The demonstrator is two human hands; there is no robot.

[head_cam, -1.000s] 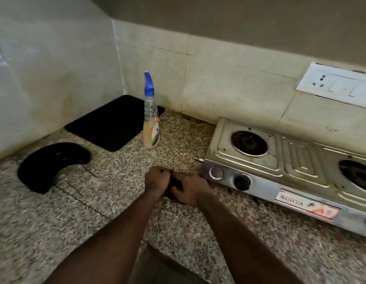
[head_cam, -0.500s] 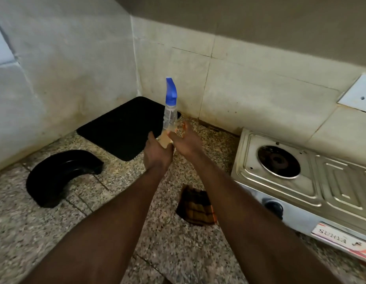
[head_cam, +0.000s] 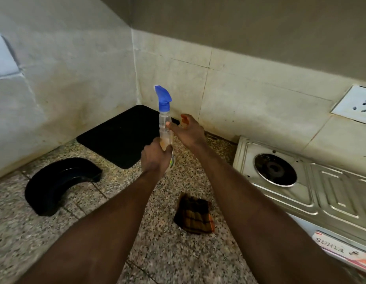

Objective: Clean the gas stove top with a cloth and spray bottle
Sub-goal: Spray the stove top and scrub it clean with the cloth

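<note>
spray bottle [head_cam: 164,124] upright, nozzle [head_cam: 162,96] leftward, left fingers [head_cam: 166,150] gripping it, right fingers [head_cam: 185,118] spread

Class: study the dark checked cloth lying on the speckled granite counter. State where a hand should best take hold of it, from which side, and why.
Pinch the dark checked cloth at its rumpled middle, from straight above: it lies limp on the speckled granite counter, leaving no edge to get under. The right hand is likely best; it is open.
</note>
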